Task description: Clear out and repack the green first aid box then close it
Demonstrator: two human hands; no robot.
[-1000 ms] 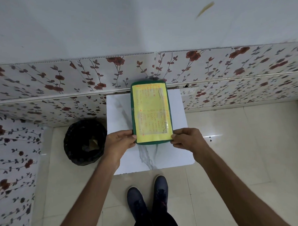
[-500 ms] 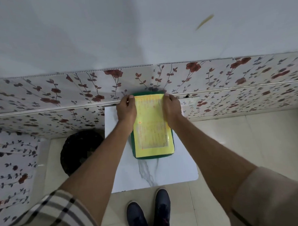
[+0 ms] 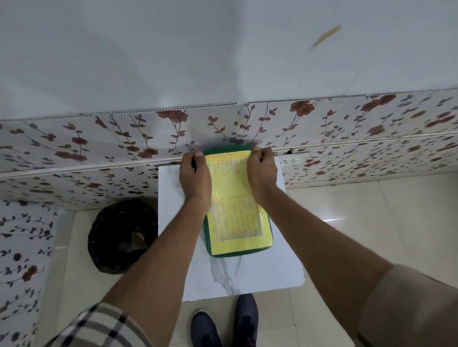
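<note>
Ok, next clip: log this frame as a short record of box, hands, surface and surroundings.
box: green first aid box, lid closed, yellow printed label on top
left hand: on the box's far left corner
right hand: on the box's far right corner
surface: white marble-look table, against floral wall panel
nearby: black bin on floor, left of table

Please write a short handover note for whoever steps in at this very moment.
Left hand: fingers curled on the far left edge of the green first aid box.
Right hand: on the far right edge, likewise.
The box lies flat and closed on the white marble-look table, yellow label up, its far end near the flowered wall.
Done: nothing visible outside the box.
Left: open, clear out, repack, close.
</note>
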